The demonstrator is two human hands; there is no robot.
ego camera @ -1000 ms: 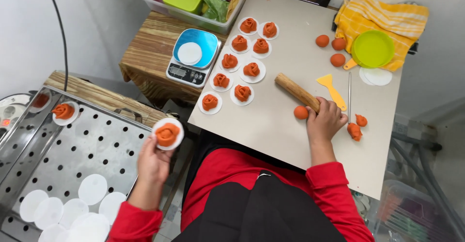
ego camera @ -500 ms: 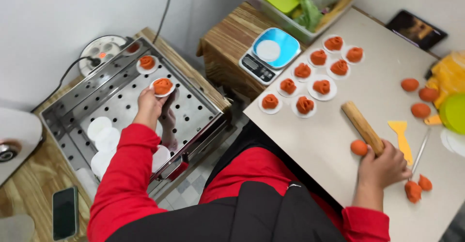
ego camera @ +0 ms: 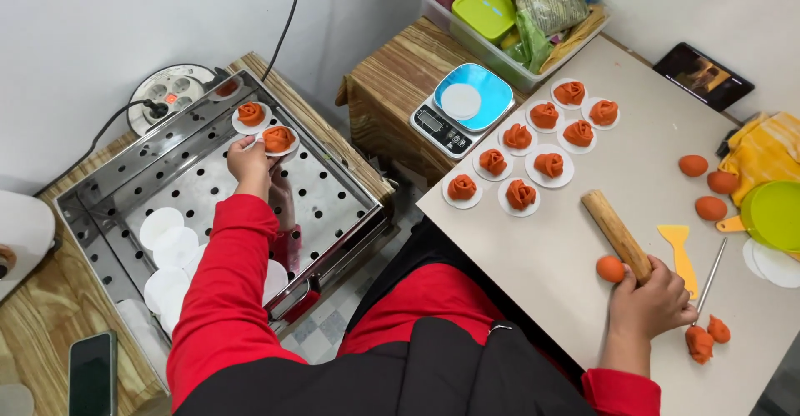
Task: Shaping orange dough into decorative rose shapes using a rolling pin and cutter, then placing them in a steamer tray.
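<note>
We are setting a rose bun (ego camera: 278,139) into the steamer tray (ego camera: 125,184), left hand (ego camera: 247,159) gripping its paper; right hand (ego camera: 654,299) rests loosely curled on the rolling pin (ego camera: 617,234). Releasing it calls for a flat placement just beside the neighbouring bun (ego camera: 250,114).

Bright, even indoor light, soft shadows, faint glare on the steel tray (ego camera: 100,195); sharp, wide-angle bending at edges.

Shiny perforated metal tray (ego camera: 125,184), matt wooden rolling pin (ego camera: 615,233)

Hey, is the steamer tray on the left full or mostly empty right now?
Mostly empty. The perforated steel steamer tray holds one rose-shaped orange dough piece in its far corner, a second in the left hand, and blank paper rounds.
</note>
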